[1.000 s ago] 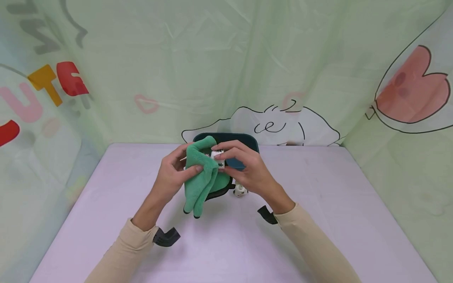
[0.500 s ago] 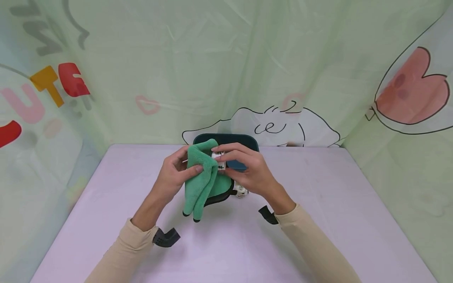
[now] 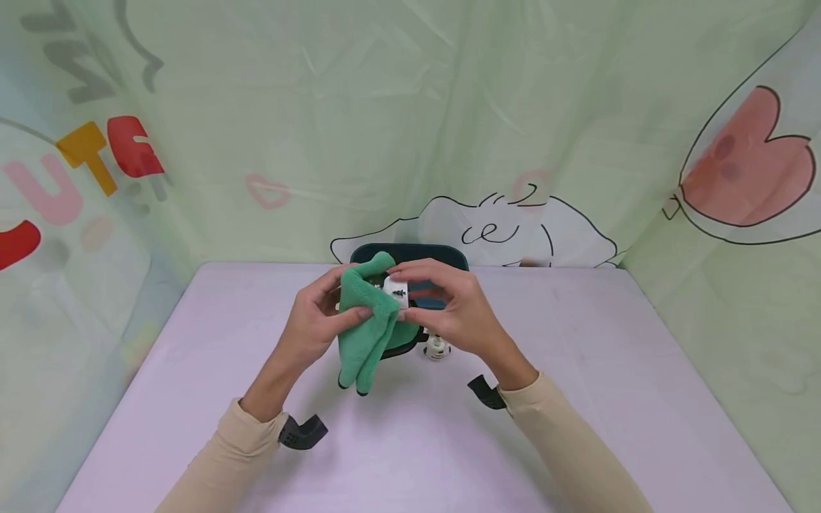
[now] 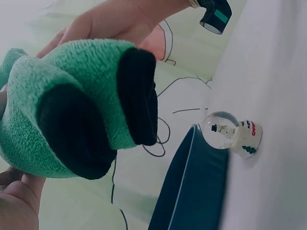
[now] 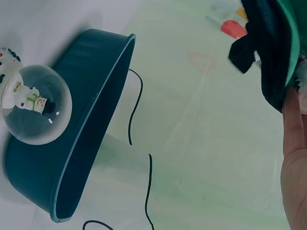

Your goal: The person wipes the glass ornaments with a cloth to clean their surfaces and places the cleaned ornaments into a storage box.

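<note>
A green fluffy cloth (image 3: 368, 328) with black edging hangs folded in my left hand (image 3: 311, 311), whose thumb presses on its front. Inside the fold, a snow globe shows its white base (image 3: 396, 291) with a dark tree print; the cloth hides most of its glass. My right hand (image 3: 457, 306) pinches that base between the thumb and the fingers. In the left wrist view the cloth (image 4: 72, 110) covers the snow globe. At the right wrist view's edge, a right finger (image 5: 293, 129) touches the cloth's rim beside a bit of clear glass.
Behind the hands, a dark blue basin (image 3: 442, 254) stands near the table's back edge. A second snow globe (image 3: 437, 348), with a snowman inside, stands on the table in front of it. Printed curtains surround the lilac tabletop (image 3: 564, 370).
The snow globe's base has turned in the cloth, so its tree print faces up more plainly. My right fingers have shifted on it, and the cloth has moved slightly right.
</note>
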Demonstrator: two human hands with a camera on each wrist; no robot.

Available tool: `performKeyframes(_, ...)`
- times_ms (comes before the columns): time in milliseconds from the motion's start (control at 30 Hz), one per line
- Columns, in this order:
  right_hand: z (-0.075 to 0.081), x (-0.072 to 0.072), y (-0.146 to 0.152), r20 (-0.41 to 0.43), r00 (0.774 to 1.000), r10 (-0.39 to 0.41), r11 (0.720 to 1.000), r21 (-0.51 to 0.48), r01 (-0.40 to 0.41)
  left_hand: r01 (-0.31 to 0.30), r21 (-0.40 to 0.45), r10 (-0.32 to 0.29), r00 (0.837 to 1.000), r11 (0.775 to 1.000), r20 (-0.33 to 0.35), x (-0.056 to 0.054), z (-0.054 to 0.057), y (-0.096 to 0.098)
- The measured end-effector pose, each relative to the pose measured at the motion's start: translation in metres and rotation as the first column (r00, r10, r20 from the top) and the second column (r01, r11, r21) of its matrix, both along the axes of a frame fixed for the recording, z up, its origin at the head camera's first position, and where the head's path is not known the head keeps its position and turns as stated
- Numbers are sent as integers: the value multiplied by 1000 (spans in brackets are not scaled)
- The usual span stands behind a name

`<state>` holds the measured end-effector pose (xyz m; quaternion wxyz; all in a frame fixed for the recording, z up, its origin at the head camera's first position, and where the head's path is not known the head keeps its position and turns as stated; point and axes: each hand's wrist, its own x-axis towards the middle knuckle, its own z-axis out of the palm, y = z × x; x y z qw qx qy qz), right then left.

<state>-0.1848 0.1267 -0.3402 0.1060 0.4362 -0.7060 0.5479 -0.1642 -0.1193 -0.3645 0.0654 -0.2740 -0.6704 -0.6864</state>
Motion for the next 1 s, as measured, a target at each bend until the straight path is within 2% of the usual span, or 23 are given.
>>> performKeyframes(167, 2, 2, 1, 57, 998, -9, 1000, 3, 9, -2, 3, 2, 999, 1000, -34, 1, 0, 2)
performKeyframes(367, 5, 3, 3, 128, 991, -35, 999, 42, 30, -17, -33, 15, 998, 999, -60, 3, -1, 3)
performKeyframes(533, 7, 1, 4, 192, 980, -59, 997, 55, 49, -10, -54, 4, 994, 998, -108, 3, -2, 3)
performKeyframes(767, 8, 0, 4, 229, 963, -140, 987, 107, 119, -1, -76, -12, 986, 997, -166, 2, -3, 4)
performKeyframes(1000, 11, 1, 4, 303, 942, -142, 986, 123, 109, -11, -56, 0, 979, 998, -204, 0, -2, 4)
